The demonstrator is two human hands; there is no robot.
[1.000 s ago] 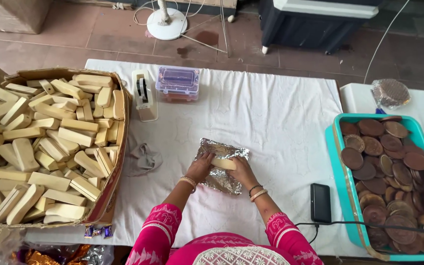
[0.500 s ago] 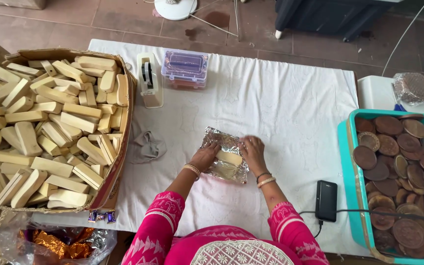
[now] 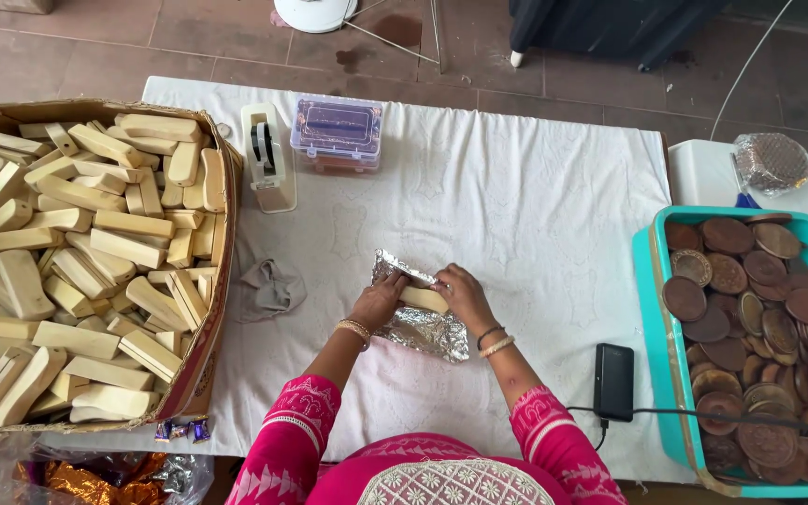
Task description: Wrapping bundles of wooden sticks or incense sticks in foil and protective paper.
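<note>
Pale rectangular bar (image 3: 423, 299) on crinkled silver foil sheet (image 3: 420, 323), centre of frame.
Left hand (image 3: 378, 301) and right hand (image 3: 462, 294) each close narrowly on a bar end. Bare white cloth (image 3: 516, 206) lies open above; cardboard box of pale bars (image 3: 77, 262) at left edge; teal tray of brown discs (image 3: 750, 337) at right, black power bank (image 3: 613, 381) nearby.
</note>
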